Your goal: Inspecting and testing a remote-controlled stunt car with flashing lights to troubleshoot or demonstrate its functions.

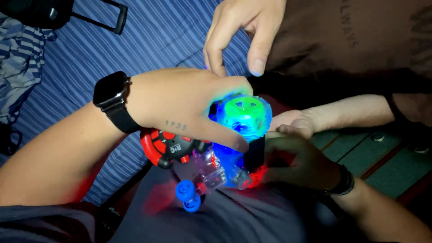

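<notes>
A toy car lies on my lap, its clear body (211, 173) lit blue and red from inside. One wheel (245, 114) glows green and blue; another wheel (166, 148) is red and black. Two small blue rollers (186, 195) stick out below. My left hand (180, 101) lies over the top of the toy, its fingers pressed against the glowing wheel. My right hand (299, 164), in shadow, grips the toy's right side. Another person's hand (238, 31) hovers just above with its fingers pointing down. Their other hand (294, 123) rests beside the toy on the right.
A black smartwatch (110, 90) sits on my left wrist, a dark band (344, 182) on my right. A blue striped sheet (148, 40) lies beneath, with a black bag (40, 11) at top left. The other person's brown shirt (360, 49) fills the top right, above green checked fabric (387, 162).
</notes>
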